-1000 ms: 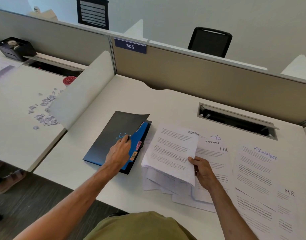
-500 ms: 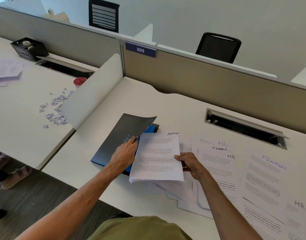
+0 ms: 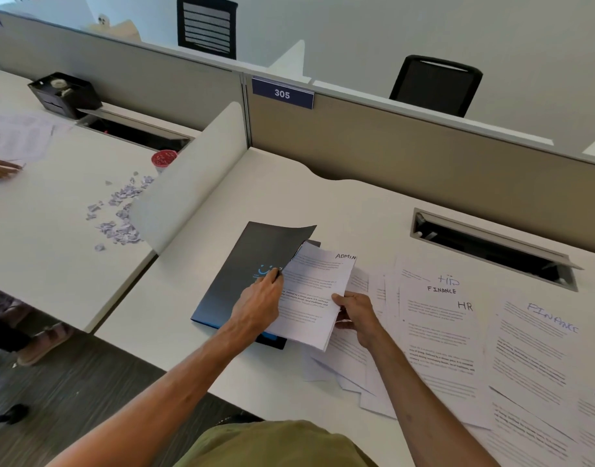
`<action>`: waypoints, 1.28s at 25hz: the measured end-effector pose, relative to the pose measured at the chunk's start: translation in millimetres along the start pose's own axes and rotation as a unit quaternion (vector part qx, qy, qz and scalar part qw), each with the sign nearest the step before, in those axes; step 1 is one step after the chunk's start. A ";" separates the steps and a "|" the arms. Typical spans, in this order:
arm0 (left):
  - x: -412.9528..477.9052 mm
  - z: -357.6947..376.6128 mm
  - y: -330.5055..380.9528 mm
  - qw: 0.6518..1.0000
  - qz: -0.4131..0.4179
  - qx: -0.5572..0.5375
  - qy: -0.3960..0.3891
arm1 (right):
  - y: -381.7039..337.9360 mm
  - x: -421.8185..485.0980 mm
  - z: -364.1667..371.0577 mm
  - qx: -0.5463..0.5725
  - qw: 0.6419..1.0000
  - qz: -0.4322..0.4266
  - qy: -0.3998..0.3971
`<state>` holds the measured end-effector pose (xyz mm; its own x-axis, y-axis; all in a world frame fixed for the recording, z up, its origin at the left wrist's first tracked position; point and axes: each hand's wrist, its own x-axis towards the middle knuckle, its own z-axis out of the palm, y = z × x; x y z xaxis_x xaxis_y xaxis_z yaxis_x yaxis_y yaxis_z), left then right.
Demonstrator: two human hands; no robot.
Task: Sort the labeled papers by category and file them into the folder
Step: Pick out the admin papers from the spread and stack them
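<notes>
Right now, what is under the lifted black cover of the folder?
The left hand lifts the folder cover. The right hand slides the ADMIN papers under it. A blue strip of the inside shows near the bottom edge. What else lies inside is covered.

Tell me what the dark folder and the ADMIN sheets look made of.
Folder: apparently thin matte card, since its lifted cover curls under the left hand. ADMIN sheets: plain white printer paper with handwritten ink, bending in the right hand.

Both forearms are bare to the elbow, and an olive-green shirt (image 3: 276, 444) covers the torso.
</notes>
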<state>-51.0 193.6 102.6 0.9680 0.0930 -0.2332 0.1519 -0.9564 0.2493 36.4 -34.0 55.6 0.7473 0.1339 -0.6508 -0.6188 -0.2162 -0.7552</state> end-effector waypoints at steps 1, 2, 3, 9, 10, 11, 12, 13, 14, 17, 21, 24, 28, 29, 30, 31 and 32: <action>0.9 0.9 0.3 1.000 0.001 -0.001 -0.002 | 1.7 0.0 3.4 -0.002 1.000 0.000 0.002; 2.0 1.9 -0.1 1.000 0.002 0.001 -0.002 | 2.6 -0.2 6.5 -0.005 1.000 -0.001 0.001; 3.2 3.2 -1.1 1.000 0.001 0.002 0.000 | 2.6 -1.3 9.5 -0.012 1.000 -0.005 -0.003; 7.4 8.9 -6.6 1.000 -0.002 0.003 0.006 | 1.4 -4.2 12.4 -0.054 0.997 -0.050 -0.006; 7.6 9.1 -7.1 1.000 0.000 0.004 0.002 | 0.1 -4.3 12.1 -0.056 0.997 -0.055 -0.005; 7.6 9.0 -7.3 1.000 0.001 0.005 -0.004 | -2.4 -4.3 13.0 -0.055 0.997 -0.057 -0.005; 7.4 8.3 -6.4 1.000 0.003 0.007 -0.010 | -5.2 -4.4 15.1 -0.052 0.997 -0.055 -0.004; 7.1 7.7 -5.0 1.000 0.005 0.009 -0.013 | -8.9 -4.4 19.1 -0.053 0.997 -0.054 -0.005; 6.4 6.4 -2.9 1.000 0.006 0.010 -0.014 | -12.2 -4.2 25.5 -0.057 0.997 -0.053 -0.006; 2.7 5.5 4.2 1.000 0.006 0.010 -0.004 | -17.5 1.7 52.8 -0.084 0.995 -0.052 -0.006; 0.3 8.4 11.2 1.000 0.010 0.005 0.000 | -18.3 8.9 91.9 -0.090 0.995 -0.050 -0.007; 2.7 10.2 12.1 1.000 0.008 -0.007 -0.012 | -14.2 12.8 108.1 -0.100 0.993 -0.055 0.013; 4.0 10.7 9.5 0.999 -0.010 -0.032 -0.017 | -11.2 20.0 101.9 -0.218 0.974 -0.065 0.019; 3.8 10.0 9.4 0.999 -0.007 -0.025 -0.020 | -11.3 20.7 97.2 -0.253 0.965 -0.067 0.033; 3.5 9.5 9.7 1.000 -0.003 -0.016 -0.021 | -10.3 22.6 93.0 -0.272 0.959 -0.067 0.042; 2.6 9.0 11.0 1.000 -0.002 -0.013 -0.021 | -9.6 24.1 89.8 -0.275 0.958 -0.067 0.042; 2.0 8.1 12.8 1.000 -0.003 -0.013 -0.022 | -9.7 25.1 88.5 -0.269 0.960 -0.065 0.038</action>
<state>-48.8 179.2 97.7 0.9575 0.0862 -0.2752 0.1636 -0.9482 0.2724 39.8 57.0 39.6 0.8383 0.1266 -0.5302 -0.3194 -0.6742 -0.6659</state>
